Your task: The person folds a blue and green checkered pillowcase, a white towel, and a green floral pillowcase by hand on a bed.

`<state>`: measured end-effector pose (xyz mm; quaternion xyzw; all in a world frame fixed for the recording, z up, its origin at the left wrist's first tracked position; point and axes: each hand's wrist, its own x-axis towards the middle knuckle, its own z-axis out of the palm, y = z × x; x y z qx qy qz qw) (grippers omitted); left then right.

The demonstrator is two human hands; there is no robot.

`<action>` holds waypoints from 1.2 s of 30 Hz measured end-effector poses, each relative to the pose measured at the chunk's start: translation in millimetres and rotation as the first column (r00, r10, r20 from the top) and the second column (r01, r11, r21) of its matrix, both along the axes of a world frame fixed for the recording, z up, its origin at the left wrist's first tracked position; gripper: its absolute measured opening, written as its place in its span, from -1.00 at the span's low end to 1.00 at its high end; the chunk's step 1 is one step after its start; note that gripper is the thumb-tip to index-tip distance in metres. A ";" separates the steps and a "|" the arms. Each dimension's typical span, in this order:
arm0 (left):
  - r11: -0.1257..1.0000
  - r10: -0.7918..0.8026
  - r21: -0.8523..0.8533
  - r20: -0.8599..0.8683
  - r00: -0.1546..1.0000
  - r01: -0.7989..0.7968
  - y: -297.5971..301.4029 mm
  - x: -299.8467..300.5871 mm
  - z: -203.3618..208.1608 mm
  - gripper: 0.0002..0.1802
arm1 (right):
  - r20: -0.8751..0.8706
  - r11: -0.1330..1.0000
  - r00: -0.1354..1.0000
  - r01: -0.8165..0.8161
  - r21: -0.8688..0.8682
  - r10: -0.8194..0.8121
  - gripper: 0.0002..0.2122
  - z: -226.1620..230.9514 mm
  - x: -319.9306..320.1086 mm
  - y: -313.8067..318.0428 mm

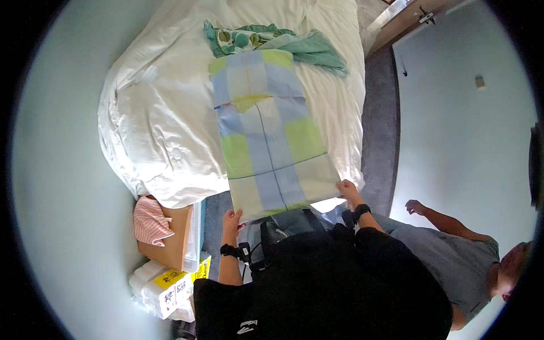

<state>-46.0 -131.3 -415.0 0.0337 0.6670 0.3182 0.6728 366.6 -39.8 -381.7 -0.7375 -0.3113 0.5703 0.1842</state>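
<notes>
Nearest, a black top [323,289] is worn, and a black strap is fastened around each wrist. The near-left corner of a checked cloth [263,141] is gripped between the thumb and fingers of the left hand [231,218], and its near-right corner is likewise pinched by the right hand [348,190]. To the left, white packages [156,286] with yellow labels are seen beside a brown box [170,245], over which a pink striped cloth [152,221] is draped. To the right, another person [436,258] in a grey shirt is seen with one arm extended. The checked cloth, patterned in green, blue and cream, is stretched away from the hands across the white bedding [164,119], a fold crossing it farther up. Beyond its far end, a crumpled green cloth [306,48] is laid on the bedding.
</notes>
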 end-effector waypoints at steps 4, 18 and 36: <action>0.995 0.055 0.080 -0.009 0.998 -0.054 -13.8 0.5 18.9 -0.67 | -0.131 0.995 0.989 0.077 0.060 -0.068 -0.63 10.1 -2.5 5.4; 0.993 -0.039 -0.113 0.075 0.996 0.047 -63.5 8.8 5.0 -0.74 | -0.292 0.939 0.938 -0.256 -0.231 0.184 -0.58 18.4 39.8 -15.3; 0.815 -0.164 0.503 -0.277 0.947 0.289 87.3 -39.2 122.7 -0.64 | -0.252 0.776 0.758 -0.480 0.409 0.602 -0.70 86.7 6.0 113.1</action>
